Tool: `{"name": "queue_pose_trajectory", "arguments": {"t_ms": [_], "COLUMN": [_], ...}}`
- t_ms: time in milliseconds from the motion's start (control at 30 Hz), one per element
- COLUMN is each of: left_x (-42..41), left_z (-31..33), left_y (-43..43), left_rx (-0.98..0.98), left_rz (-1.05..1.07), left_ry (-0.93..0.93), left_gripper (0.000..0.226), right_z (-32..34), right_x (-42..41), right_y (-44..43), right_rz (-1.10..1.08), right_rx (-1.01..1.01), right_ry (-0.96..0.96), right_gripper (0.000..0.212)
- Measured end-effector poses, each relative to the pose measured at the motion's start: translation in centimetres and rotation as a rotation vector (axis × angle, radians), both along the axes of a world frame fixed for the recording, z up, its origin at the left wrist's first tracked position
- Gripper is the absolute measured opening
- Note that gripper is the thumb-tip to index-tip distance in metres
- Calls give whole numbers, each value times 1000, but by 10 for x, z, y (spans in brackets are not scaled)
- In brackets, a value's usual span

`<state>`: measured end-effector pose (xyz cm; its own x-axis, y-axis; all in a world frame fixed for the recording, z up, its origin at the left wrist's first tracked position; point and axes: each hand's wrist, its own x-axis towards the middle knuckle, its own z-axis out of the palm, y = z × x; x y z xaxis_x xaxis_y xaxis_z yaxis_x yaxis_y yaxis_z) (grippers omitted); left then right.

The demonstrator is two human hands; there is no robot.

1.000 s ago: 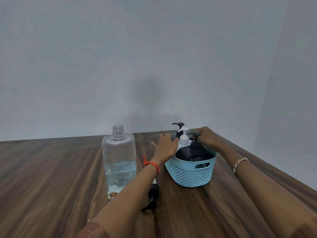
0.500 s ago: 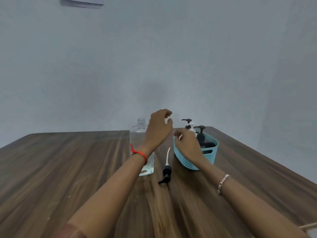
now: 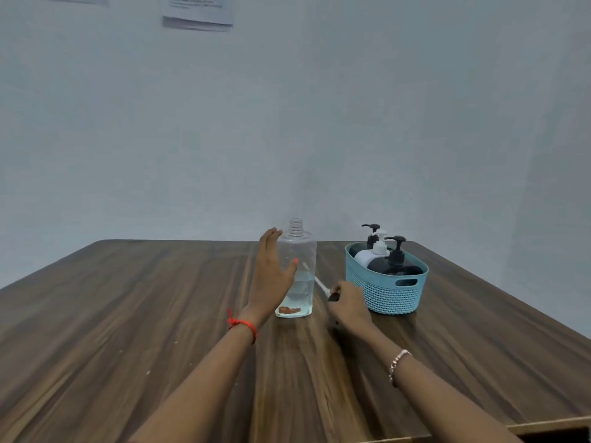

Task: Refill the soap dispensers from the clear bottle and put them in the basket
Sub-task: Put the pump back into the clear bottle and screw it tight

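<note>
While the left hand (image 3: 271,279) stands on edge with its fingers straight and together and the thumb spread out to the right, the right hand (image 3: 349,303) sits low over the wooden table (image 3: 128,314), its fingers curled round a black pump (image 3: 332,297). The pump's white dip tube (image 3: 319,284) sticks out up and to the left, reaching the right edge of the clear bottle (image 3: 299,251). The left palm faces that bottle's left side and the thumb crosses its front; whether skin meets plastic cannot be told. The bottle stands upright between the two hands, its threaded neck uncapped, with liquid in its lower part. A red thread (image 3: 243,324) circles the left wrist and a bracelet (image 3: 398,362) the right. Just beside the right hand, on its right, stands the blue basket (image 3: 387,297), holding three soap dispensers upright with their pumps on: a dark one in front (image 3: 396,266), a white one (image 3: 372,255) to its left and another dark one (image 3: 371,238) behind. Papers (image 3: 198,11) hang on the pale wall above.
</note>
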<state>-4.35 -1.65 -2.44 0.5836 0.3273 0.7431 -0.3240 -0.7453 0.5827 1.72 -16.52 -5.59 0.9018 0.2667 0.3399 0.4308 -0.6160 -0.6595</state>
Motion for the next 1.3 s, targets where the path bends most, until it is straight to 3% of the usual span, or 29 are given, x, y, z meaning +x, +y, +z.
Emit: {"name": "queue_pose_trajectory", "arguments": {"t_ms": [200, 400, 733, 1133, 1300], "left_x": [0, -1, 5, 9, 11], "left_z": [11, 22, 27, 27, 24], "left_y": [8, 6, 11, 12, 16], "left_rx": [-114, -231, -221, -204, -170], "left_rz": [-17, -151, -164, -148, -106], "left_ry": [40, 198, 242, 241, 254], "left_gripper": [67, 75, 72, 49, 62], "right_z": [80, 163, 194, 224, 243], "right_x": [13, 21, 35, 32, 30], "right_y": [-12, -32, -55, -31, -4], "right_rz": [-147, -191, -96, 2, 143], "right_rx": [204, -2, -32, -255, -403], "right_ry": [-283, -646, -747, -974, -1095], "right_gripper": [16, 27, 31, 40, 45]}}
